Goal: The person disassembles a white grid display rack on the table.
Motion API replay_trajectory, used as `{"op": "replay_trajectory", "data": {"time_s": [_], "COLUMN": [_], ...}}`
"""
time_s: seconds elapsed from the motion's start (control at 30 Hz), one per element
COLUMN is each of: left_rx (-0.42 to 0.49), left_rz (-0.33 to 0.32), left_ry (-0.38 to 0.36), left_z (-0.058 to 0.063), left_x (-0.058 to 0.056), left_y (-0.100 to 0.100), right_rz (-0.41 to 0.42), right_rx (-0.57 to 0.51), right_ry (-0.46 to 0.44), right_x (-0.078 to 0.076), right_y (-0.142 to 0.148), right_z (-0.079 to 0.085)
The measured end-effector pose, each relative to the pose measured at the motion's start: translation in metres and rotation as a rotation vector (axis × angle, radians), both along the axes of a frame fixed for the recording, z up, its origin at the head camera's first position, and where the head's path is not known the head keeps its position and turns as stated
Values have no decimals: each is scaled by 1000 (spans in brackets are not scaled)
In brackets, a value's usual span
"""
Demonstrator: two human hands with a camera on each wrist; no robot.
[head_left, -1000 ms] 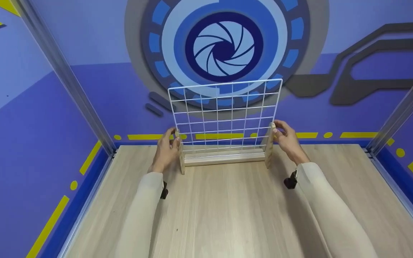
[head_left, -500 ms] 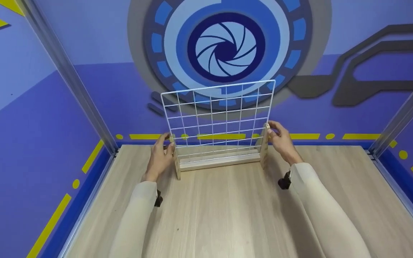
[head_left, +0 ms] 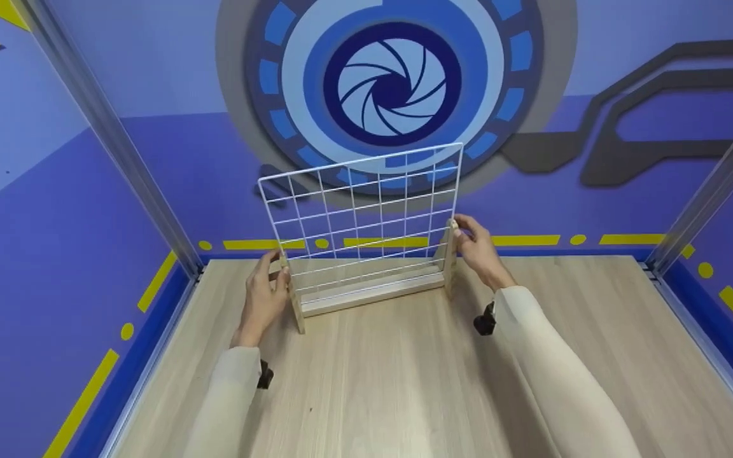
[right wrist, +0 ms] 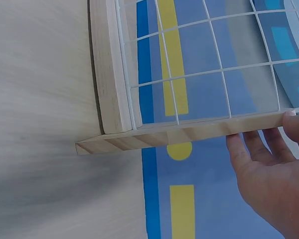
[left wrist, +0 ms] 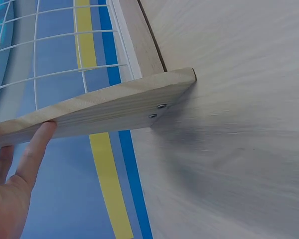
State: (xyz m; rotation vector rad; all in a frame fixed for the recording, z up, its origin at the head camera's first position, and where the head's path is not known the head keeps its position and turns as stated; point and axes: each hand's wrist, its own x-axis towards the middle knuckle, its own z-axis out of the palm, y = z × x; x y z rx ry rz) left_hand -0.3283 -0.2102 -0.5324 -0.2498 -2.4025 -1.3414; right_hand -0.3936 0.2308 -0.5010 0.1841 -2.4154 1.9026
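Note:
A white wire grid panel [head_left: 380, 203] stands upright in a wooden stand, whose crossbar [head_left: 373, 295] lies low between two side boards. My left hand [head_left: 263, 300] grips the upper part of the left side board [head_left: 296, 306]; in the left wrist view a fingertip [left wrist: 46, 130] touches that board's outer face. On the other side, my right hand [head_left: 482, 256] holds the upper end of the right side board [head_left: 449, 267]. The right wrist view shows the thumb [right wrist: 293, 124] on the edge of this board and the fingers against its outer face.
The stand is on a light wooden tabletop [head_left: 366, 388], near the blue and purple back wall [head_left: 169, 172]. Metal posts rise at the left [head_left: 105, 127] and right [head_left: 716, 184] corners. Two screw heads [left wrist: 162, 106] show low on the left side board.
The stand has shifted left in the head view and turned, its left end coming nearer to me. Both hands have moved with it and keep their hold.

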Motion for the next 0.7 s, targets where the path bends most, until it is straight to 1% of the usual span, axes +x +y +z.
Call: {"op": "replay_trajectory", "data": {"time_s": [0.2,0.43,0.6,0.7], "left_rx": [9,26,23,33], "left_rz": [14,38,50,70], "left_ry": [15,37,80,82], "left_z": [-1,-3,-6,-7], "left_x": [13,28,37,44], "left_y": [-4,-9,-12,-14], "right_rz": [7,37,44,54], "right_rx": [7,-17,-10,-12], "right_ry": [1,-2,-1,-1], "right_x": [-1,-4,-4,-5], "right_y": [-7,-16,-22,-26], "right_z": [-1,-1,0,0]}}
